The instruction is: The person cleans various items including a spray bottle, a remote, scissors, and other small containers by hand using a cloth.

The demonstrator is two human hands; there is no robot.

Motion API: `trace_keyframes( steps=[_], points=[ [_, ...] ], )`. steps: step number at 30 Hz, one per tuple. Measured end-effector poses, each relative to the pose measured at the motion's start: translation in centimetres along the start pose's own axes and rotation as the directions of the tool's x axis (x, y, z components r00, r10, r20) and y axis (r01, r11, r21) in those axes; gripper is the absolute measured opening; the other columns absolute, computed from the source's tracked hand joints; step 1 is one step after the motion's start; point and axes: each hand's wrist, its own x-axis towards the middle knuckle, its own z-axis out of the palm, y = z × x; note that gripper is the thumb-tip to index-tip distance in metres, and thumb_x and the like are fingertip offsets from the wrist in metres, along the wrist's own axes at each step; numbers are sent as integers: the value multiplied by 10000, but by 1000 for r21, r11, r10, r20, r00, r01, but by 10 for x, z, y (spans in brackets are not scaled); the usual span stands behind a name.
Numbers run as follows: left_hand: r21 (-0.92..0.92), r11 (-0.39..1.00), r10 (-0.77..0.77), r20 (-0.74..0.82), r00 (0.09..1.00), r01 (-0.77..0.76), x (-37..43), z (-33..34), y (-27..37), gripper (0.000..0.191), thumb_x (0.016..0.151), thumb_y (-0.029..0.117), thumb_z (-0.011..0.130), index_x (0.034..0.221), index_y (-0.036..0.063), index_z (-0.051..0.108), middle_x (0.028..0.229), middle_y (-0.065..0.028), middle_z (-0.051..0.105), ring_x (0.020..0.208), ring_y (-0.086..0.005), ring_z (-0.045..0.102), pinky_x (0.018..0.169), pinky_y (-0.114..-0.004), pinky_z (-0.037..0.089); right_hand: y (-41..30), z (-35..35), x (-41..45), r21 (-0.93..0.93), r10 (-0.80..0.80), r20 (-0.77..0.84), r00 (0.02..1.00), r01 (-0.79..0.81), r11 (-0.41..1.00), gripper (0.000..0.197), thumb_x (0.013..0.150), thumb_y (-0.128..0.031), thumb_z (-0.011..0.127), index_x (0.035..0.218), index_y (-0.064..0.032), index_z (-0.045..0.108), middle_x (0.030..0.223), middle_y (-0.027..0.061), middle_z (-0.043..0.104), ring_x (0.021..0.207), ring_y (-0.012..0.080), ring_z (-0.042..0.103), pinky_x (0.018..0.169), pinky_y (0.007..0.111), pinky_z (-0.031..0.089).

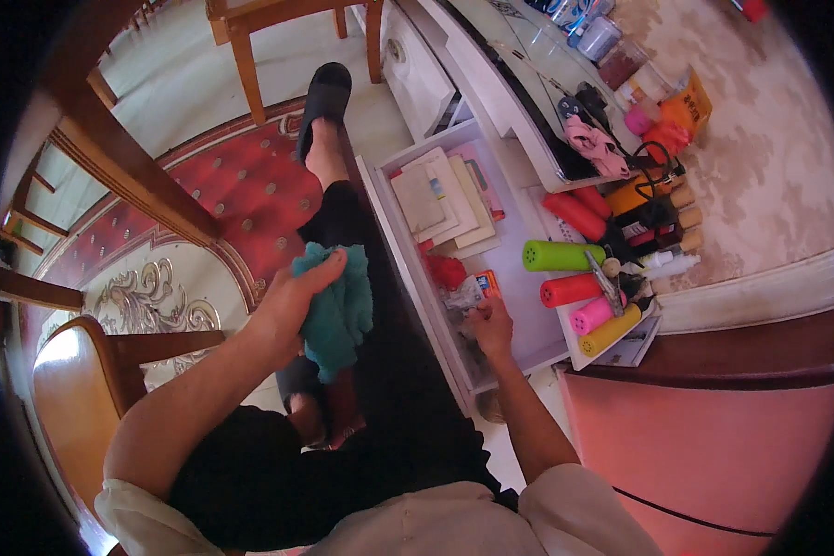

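Observation:
My left hand (295,299) grips a teal cloth (337,313), which hangs over my dark-clothed leg. My right hand (492,325) reaches into an open white drawer (543,358). Its fingers are bent at a small clear packet (464,293) beside an orange and blue packet (487,283); whether they grip anything cannot be told. A red crumpled item (447,271) lies just beyond these packets. Farther along the drawer rest several booklets or papers (424,198), stacked unevenly, with a pink and green item (483,182) partly under them.
Coloured bottles or tubes, one green (563,256), stand on a shelf right of the drawer. A pink cloth (598,147) and jars (599,38) are on the cabinet top. A wooden chair (76,389) is at left, over a red patterned carpet (250,194). A pink surface (702,431) is at lower right.

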Motion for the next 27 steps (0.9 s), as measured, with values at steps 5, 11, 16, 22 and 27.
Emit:
trace_keyframes(
  steps=[5,11,16,22,27],
  points=[
    [-24,1000,-1,41,999,2,2,-2,2,390,880,377,588,1038,21,566,784,-148,632,634,-248,630,526,-357,516,2,-9,2,-30,-101,69,992,104,994,180,755,-58,655,878,-53,524,717,63,570,648,160,575,646,304,478],
    [-92,996,-14,53,999,18,2,-6,0,388,878,389,593,1031,33,575,811,-148,632,653,-257,629,557,-365,520,-95,-48,9,476,167,287,943,-291,830,110,813,-20,607,886,-39,528,748,54,566,651,161,583,612,294,494],
    [-202,978,-34,86,996,51,6,-11,-5,416,875,423,593,1033,38,579,881,-121,633,746,-241,629,635,-370,523,-172,-77,4,777,61,385,921,-359,518,107,841,-18,597,908,-38,515,764,62,572,598,167,583,573,309,505],
    [-51,982,-148,400,904,183,-6,5,-10,447,904,320,585,1253,57,492,1123,-87,596,975,-217,607,841,-390,509,-241,-97,-5,808,-102,246,964,-146,571,114,835,6,599,888,-25,503,780,66,583,623,158,602,581,289,510],
    [16,998,52,390,919,-64,-18,8,1,382,850,170,664,1186,27,550,988,-49,636,872,-164,621,767,-320,520,-269,-107,-8,819,-220,203,954,-42,573,79,864,-12,573,918,-8,516,812,81,604,636,145,608,588,269,509]
  ],
)
